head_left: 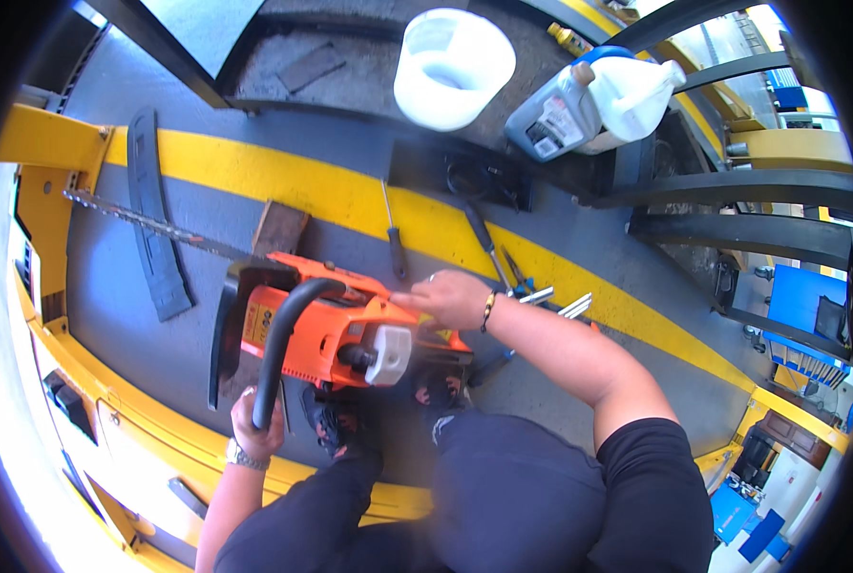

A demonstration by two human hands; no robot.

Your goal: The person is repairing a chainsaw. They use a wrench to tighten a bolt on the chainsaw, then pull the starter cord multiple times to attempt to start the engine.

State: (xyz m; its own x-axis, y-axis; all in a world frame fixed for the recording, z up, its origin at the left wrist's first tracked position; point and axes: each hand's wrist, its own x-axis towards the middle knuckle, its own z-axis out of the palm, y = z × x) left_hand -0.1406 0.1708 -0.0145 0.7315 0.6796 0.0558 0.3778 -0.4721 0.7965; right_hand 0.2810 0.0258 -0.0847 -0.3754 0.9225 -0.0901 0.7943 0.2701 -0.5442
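An orange chainsaw (326, 329) lies tilted in front of me, its guide bar (164, 227) reaching out to the left. My left hand (254, 425) is closed round the lower end of its black front handle (275, 344). At the rear upper side of the orange housing, the fingers of my right hand (453, 300) are curled over the saw; their tips are partly hidden. A white cap-like part (389, 355) faces me. Under the bar rests a long dark bar cover (155, 229), and a wooden block (281, 229) sits beside the bar.
A screwdriver (397, 256) and a black-handled tool (481, 232) lie on the floor beyond my right hand. Farther back stand a white bucket (426, 100), a grey jug (550, 119) and a white jug (636, 100). Dark metal frame bars (741, 186) rise at right.
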